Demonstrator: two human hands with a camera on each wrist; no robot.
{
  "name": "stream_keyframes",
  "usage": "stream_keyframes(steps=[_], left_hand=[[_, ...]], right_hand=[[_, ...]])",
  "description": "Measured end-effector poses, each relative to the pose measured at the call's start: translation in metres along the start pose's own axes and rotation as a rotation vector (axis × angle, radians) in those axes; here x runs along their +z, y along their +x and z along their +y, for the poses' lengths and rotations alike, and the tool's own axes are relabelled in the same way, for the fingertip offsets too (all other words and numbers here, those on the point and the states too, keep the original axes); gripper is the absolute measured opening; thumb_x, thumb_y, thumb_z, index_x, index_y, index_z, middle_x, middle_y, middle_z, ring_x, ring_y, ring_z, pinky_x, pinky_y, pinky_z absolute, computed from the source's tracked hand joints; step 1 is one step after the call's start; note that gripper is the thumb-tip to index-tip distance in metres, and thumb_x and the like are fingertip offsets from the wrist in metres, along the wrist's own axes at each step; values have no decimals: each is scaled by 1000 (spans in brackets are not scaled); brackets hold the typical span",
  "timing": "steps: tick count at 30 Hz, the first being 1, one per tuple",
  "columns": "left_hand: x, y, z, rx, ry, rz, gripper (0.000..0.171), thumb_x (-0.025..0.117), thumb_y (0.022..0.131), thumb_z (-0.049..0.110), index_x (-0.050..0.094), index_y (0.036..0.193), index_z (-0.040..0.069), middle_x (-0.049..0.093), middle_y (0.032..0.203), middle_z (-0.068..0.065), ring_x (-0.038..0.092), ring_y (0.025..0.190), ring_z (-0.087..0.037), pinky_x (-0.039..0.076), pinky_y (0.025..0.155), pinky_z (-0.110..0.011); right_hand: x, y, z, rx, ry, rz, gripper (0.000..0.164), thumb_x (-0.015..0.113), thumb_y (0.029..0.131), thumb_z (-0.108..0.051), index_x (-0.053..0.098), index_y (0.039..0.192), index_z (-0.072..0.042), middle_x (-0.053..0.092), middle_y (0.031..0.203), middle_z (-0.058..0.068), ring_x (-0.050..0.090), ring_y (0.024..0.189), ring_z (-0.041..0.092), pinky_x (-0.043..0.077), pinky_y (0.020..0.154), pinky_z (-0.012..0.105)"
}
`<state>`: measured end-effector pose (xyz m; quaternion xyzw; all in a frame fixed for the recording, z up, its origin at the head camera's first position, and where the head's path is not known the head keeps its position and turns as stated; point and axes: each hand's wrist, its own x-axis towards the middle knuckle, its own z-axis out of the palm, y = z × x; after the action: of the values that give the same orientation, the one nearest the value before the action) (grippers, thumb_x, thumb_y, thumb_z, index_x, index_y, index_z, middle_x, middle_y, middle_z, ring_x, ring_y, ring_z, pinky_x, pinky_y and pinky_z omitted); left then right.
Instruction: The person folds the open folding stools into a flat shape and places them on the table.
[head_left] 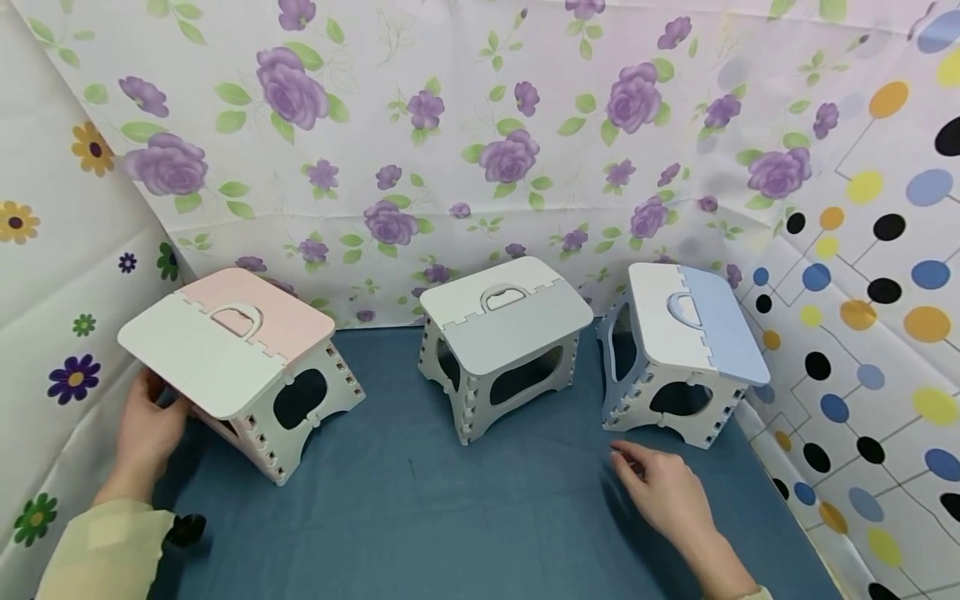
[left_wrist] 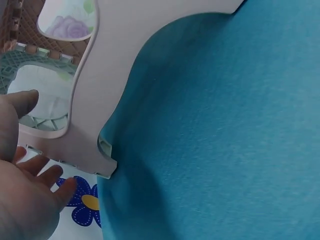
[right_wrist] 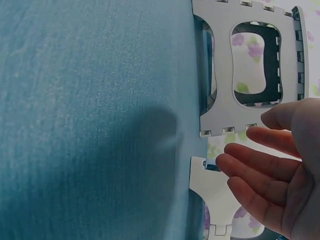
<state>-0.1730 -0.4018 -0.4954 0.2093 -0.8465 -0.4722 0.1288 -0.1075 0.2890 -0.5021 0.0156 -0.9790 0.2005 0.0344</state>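
Note:
Three folding step stools with top handles stand unfolded on a blue cloth. My left hand point(head_left: 150, 429) is at the left side of the pink-and-white stool point(head_left: 225, 342), below its top. In the left wrist view the thumb lies over an opening in the pink leg panel point(left_wrist: 112, 60), with loosely extended fingers point(left_wrist: 65, 192) by the panel's lower edge; contact is unclear. My right hand point(head_left: 663, 492) hovers in front of the blue-and-white stool point(head_left: 693, 321), relaxed and holding nothing. A grey-and-white stool point(head_left: 506, 312) stands between the other two.
The blue cloth point(head_left: 450, 517) covers the work surface. A purple-rose curtain point(head_left: 465, 108) hangs close behind the stools. Flower-print cloth point(head_left: 45, 308) borders the left side and dotted cloth point(head_left: 870, 333) the right. A small black object point(head_left: 186, 530) sits at the left cuff.

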Motion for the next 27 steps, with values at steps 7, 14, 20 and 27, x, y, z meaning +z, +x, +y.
stream_keyframes(steps=[7, 14, 20, 27], left_hand=[[0, 7, -4, 20, 44, 7, 61, 40, 112, 11, 19, 168, -3, 32, 165, -34, 34, 149, -52, 50, 100, -45], [1, 8, -9, 33, 57, 6, 57, 38, 113, 11, 22, 166, -6, 36, 161, -37, 42, 140, -53, 51, 83, -23], [2, 9, -13, 55, 53, -3, 56, 38, 113, 8, 22, 164, -9, 38, 156, -39, 46, 127, -52, 39, 62, -7], [2, 5, -14, 42, 85, 24, 57, 41, 112, 9, 24, 164, -6, 39, 157, -37, 43, 137, -51, 44, 76, -19]], right_hand=[[0, 0, -3, -2, 24, 0, 28, 68, 107, -30, 79, 129, -17, 75, 91, -6, 56, 64, 8, 45, 59, 34], [2, -1, -5, -5, 38, -2, 27, 68, 107, -30, 79, 129, -18, 75, 92, -7, 56, 65, 7, 47, 60, 34], [4, 0, -5, -3, 45, 1, 26, 68, 107, -29, 79, 128, -18, 75, 91, -7, 56, 65, 7, 46, 60, 33], [3, 0, -5, -10, 43, 4, 27, 68, 108, -29, 79, 128, -17, 74, 91, -7, 55, 65, 8, 45, 59, 33]])
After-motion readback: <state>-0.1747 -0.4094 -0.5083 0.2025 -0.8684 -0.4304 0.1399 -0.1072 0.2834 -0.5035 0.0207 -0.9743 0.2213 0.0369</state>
